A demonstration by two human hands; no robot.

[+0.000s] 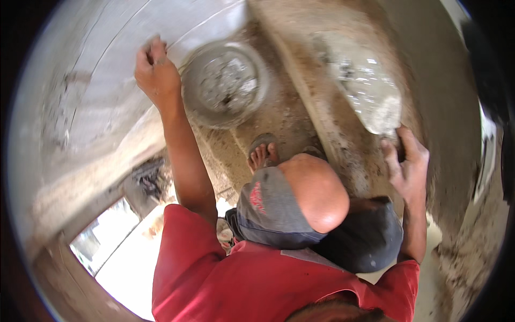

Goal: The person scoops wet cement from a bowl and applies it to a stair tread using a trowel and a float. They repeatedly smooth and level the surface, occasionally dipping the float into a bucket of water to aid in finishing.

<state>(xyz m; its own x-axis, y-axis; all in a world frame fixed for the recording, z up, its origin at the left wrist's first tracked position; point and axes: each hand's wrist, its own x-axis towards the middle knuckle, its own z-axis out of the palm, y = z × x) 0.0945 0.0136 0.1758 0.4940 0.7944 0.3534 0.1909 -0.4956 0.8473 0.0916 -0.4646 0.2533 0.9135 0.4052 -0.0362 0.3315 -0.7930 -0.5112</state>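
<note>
A: Left wall [118,59]?
B: Pale grey, crossed by long, thin, dark lines. Marked with a brown smear [78,78]. Browner and dirtier toward the lower part.
A: Right wall [442,102]?
B: Dull grey-brown. Fairly even higher up, rough and crumbly at lower right. Bent by the lens.
A: Floor [292,115]?
B: Brown, dusty, damp-looking in places. Bordered on the right by a ledge [343,129], long-edged, stained and speckled.
A: Openings?
B: One at lower left, an opening [131,257] with a brown frame [56,268]. Impossible to tell door from window.
A: Light?
B: Strong and white through there, overexposed; softer across the floor.
</note>
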